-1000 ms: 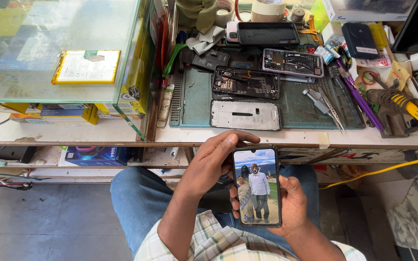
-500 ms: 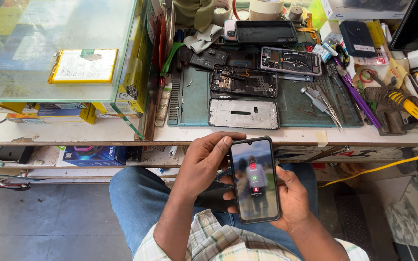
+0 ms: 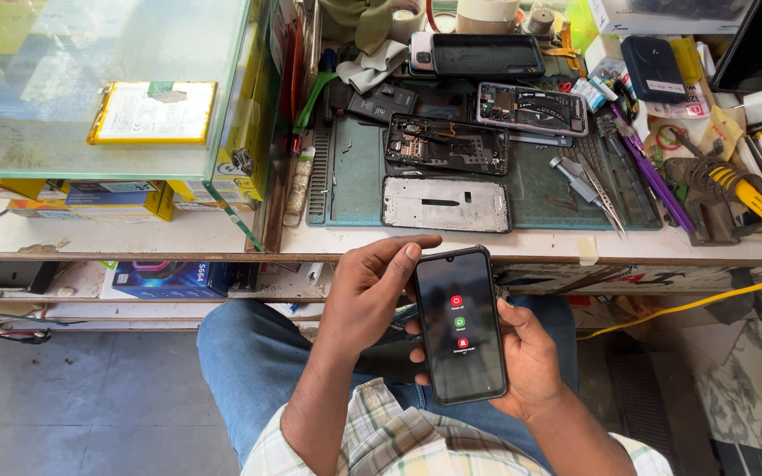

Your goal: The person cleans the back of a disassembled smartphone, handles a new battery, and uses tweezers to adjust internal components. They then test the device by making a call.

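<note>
phone [image 3: 460,324]: lying upright, dark screen showing 3 round icons
right hand [image 3: 526,357]: cupping the phone's back
left hand [image 3: 368,295]: fingers pressing its top-left edge

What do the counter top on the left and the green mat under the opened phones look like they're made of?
The clear counter top looks like glass: it reflects light and the boxes beneath show through. The green work mat looks like matte rubber or silicone, dull, with moulded ridges along its left edge; which of the two I cannot tell.

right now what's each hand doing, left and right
Left hand: closed on the top left edge of the black phone, fingertip at its upper corner.
Right hand: closed around the phone, cradling it from below and the right.
</note>
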Motion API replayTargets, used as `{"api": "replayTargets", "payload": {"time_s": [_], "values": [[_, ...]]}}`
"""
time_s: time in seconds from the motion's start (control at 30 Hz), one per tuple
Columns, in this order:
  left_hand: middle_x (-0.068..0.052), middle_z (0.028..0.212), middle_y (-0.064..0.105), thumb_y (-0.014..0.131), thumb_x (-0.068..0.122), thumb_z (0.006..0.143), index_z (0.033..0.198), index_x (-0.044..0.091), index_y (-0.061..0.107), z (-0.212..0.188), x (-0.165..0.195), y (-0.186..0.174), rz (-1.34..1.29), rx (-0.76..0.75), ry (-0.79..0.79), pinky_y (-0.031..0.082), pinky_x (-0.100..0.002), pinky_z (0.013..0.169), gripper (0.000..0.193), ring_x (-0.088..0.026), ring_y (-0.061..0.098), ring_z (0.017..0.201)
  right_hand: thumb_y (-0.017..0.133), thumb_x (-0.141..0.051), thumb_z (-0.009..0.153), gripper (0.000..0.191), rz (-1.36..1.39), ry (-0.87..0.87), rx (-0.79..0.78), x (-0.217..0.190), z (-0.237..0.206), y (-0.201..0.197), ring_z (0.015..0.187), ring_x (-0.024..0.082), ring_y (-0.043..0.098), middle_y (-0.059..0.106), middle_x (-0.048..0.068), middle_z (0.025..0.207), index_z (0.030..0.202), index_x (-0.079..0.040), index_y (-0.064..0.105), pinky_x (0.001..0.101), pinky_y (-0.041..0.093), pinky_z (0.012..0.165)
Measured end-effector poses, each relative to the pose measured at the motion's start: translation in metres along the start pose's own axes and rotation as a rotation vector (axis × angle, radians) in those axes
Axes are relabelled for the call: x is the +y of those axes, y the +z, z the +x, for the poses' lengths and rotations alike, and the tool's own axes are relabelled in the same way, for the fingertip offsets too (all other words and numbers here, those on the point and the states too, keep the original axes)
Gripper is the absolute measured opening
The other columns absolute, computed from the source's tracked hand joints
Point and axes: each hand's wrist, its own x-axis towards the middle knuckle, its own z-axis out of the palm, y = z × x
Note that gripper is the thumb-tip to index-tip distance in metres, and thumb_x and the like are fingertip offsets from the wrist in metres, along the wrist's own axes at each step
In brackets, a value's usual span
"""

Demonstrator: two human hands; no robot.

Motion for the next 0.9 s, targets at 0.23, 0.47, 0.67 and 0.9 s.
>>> {"api": "replayTargets", "payload": {"time_s": [0.23, 0.47, 0.67, 0.9], "values": [[-0.001, 0.082, 0.073, 0.06, 0.02, 0.104, 0.121, 0.002, 0.076, 0.0, 0.002, 0.003, 0.001, 0.047, -0.004, 0.054, -0.022, 0.06, 0.03, -0.004, 0.063, 0.068, 0.041, -0.053, 0.101, 0.076, -0.002, -0.005, -0.003, 0.0, 0.001, 0.005, 0.114, 0.048, 0.065, 0.056, 0.039, 0.136, 0.151, 0.004, 0.042, 0.062, 0.055, 0.096], [0.0, 0.081, 0.072, 0.063, 0.018, 0.104, 0.118, 0.0, 0.077, 0.005, 0.002, -0.006, 0.005, 0.22, 0.064, 0.052, -0.021, 0.06, 0.027, -0.003, 0.062, 0.069, 0.06, -0.027, 0.089, 0.074, -0.226, -0.027, 0.012, -0.002, -0.001, -0.003, 0.122, 0.046, 0.065, 0.056, 0.027, 0.14, 0.152, 0.002, 0.034, 0.0589, 0.054, 0.102], [0.001, 0.079, 0.071, 0.063, 0.019, 0.104, 0.117, 0.0, 0.077, 0.005, -0.002, -0.01, -0.017, 0.228, 0.094, 0.052, -0.02, 0.061, 0.027, -0.003, 0.062, 0.068, 0.064, -0.011, 0.086, 0.074, -0.376, -0.043, 0.125, 0.003, 0.003, -0.01, 0.117, 0.041, 0.067, 0.058, 0.029, 0.137, 0.153, 0.007, 0.035, 0.0535, 0.055, 0.103], [0.002, 0.077, 0.07, 0.062, 0.024, 0.104, 0.118, 0.001, 0.077, 0.006, -0.004, -0.011, -0.072, 0.203, 0.079, 0.042, -0.018, 0.05, 0.031, -0.001, 0.058, 0.065, 0.063, -0.023, 0.085, 0.082, -0.221, -0.047, 0.049, -0.006, -0.001, 0.001, 0.118, 0.044, 0.068, 0.055, 0.028, 0.143, 0.154, 0.007, 0.03, 0.0521, 0.061, 0.092]]}}
